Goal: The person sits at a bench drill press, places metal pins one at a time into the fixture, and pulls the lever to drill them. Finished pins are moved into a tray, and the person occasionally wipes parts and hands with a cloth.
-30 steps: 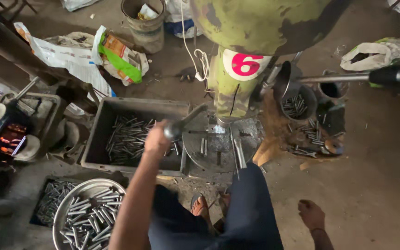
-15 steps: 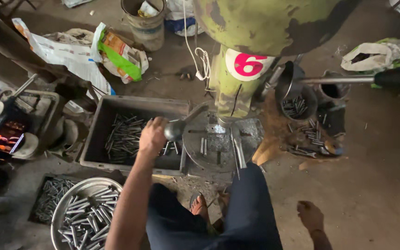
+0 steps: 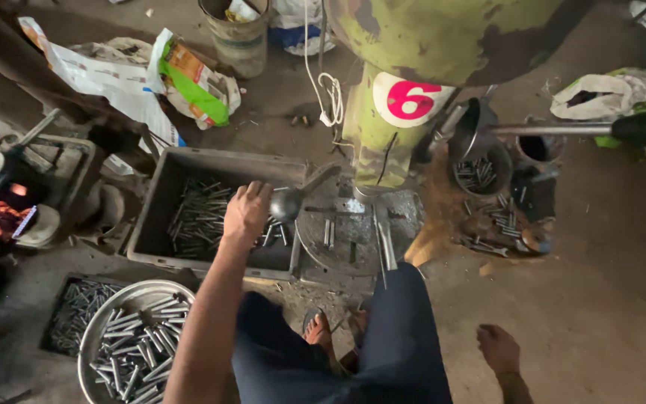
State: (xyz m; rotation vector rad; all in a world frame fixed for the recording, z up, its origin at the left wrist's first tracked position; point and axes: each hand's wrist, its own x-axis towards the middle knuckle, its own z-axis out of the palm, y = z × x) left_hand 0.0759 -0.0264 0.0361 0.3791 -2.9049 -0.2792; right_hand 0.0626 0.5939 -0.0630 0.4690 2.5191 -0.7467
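Over the grey bin [image 3: 160,217], left hand [image 3: 247,213], fingers curled downward, grasp hidden; metal rods [image 3: 200,217] just beneath.

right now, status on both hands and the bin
Left hand over grey bin of metal rods, grip unclear. Right hand empty, low. Lever knob beside left hand.
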